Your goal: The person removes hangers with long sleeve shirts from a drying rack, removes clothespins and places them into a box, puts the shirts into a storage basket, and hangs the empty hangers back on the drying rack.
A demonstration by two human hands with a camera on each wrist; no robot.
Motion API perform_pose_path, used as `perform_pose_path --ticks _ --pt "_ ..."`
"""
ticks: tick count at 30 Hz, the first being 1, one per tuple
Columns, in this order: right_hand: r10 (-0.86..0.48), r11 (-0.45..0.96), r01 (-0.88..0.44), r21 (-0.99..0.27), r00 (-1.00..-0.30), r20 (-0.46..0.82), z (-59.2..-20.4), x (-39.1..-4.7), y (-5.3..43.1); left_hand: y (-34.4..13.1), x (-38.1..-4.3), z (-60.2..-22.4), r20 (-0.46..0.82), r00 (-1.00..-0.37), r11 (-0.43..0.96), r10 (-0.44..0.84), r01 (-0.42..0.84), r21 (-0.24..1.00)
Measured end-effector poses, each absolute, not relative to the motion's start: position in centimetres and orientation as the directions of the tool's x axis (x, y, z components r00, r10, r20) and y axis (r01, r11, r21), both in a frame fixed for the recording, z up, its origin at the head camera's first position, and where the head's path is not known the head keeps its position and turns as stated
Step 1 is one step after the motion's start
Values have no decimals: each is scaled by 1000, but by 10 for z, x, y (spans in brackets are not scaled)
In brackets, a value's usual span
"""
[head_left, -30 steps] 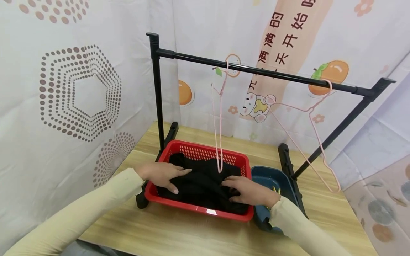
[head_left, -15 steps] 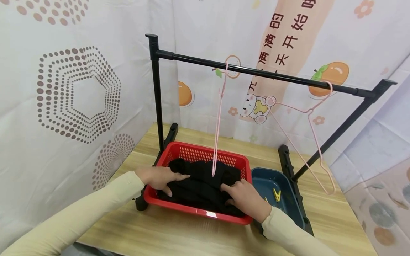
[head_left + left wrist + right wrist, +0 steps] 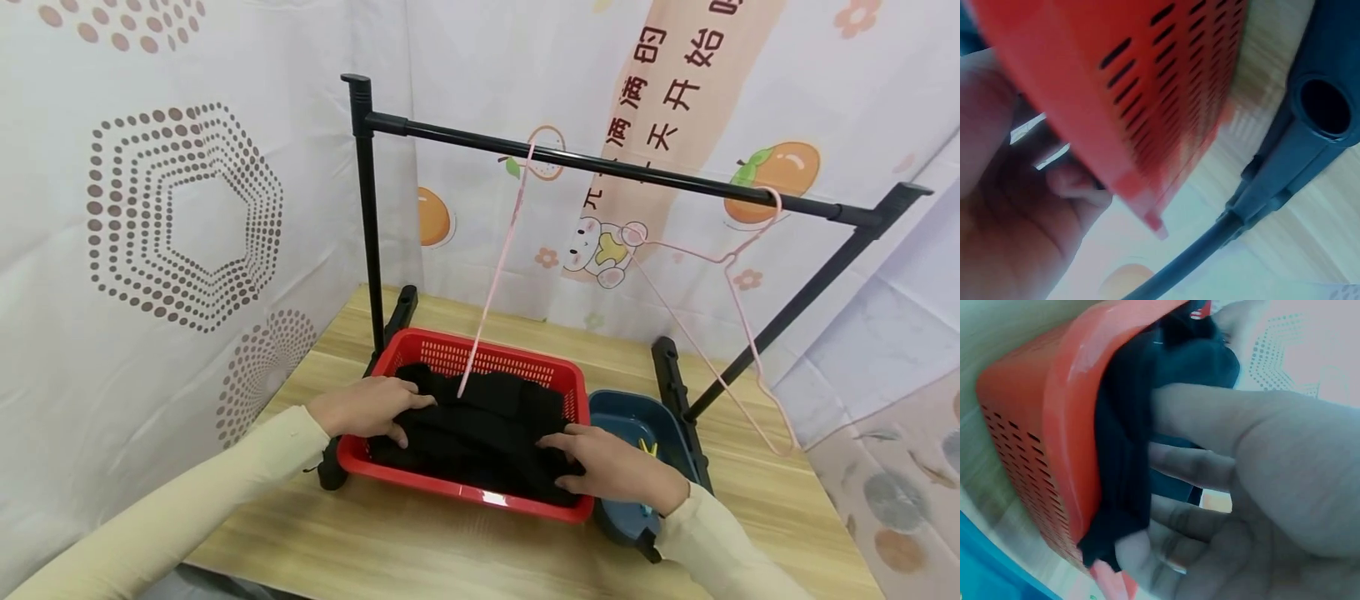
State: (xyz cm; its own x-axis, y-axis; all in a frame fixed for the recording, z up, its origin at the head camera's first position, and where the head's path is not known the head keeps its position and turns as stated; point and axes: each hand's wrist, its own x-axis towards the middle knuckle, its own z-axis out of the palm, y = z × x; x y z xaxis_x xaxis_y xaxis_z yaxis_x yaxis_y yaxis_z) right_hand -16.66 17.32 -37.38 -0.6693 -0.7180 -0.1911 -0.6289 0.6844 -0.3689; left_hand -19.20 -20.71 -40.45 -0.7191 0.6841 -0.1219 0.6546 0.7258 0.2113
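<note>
Black cloth (image 3: 480,433) lies bunched inside a red plastic basket (image 3: 465,490) with slotted walls. My left hand (image 3: 367,408) reaches over the basket's left rim, its loosely bent fingers resting on the cloth. In the left wrist view that hand is beside the basket's rim, its fingertips partly hidden. At the right end my right hand (image 3: 611,467) touches the cloth with thumb and fingers spread. The right wrist view shows these fingers slightly bent against the black cloth (image 3: 1125,437). A pink hanger (image 3: 498,267), seen edge-on, hangs from the rack, its lower end overlapping the cloth.
A black clothes rack (image 3: 630,172) spans the wooden table (image 3: 450,554). Its right end carries another pink hanger (image 3: 738,325). Right of the basket stands a blue basin (image 3: 626,404) with a yellow clothespin (image 3: 648,447). Patterned curtains (image 3: 315,67) surround the table.
My right hand has shifted right over the cloth, its fingers now spread wider. The left hand has drawn back slightly. The middle hanger has turned edge-on, its lower end swinging left.
</note>
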Motion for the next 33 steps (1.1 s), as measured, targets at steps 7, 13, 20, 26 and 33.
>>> perform_pose_path --ticks 7,13,20,26,33 --pt "-786 610 -708 -355 -597 -161 -384 -174 165 -206 -193 -398 -160 -713 727 683 641 245" --pt "-801 543 -780 -310 -592 86 -401 -182 162 -204 -195 -397 -204 -703 727 681 614 307" --pt "-786 575 -776 -259 -612 88 -425 -194 159 -205 -196 -403 -284 -711 759 644 548 351" --pt "-768 634 -750 -189 -640 -35 -428 -191 156 -206 -197 -405 -270 -708 749 653 551 367" --pt "-764 633 -770 -80 -606 -222 -417 -181 153 -205 -192 -408 -312 -707 772 635 561 300"
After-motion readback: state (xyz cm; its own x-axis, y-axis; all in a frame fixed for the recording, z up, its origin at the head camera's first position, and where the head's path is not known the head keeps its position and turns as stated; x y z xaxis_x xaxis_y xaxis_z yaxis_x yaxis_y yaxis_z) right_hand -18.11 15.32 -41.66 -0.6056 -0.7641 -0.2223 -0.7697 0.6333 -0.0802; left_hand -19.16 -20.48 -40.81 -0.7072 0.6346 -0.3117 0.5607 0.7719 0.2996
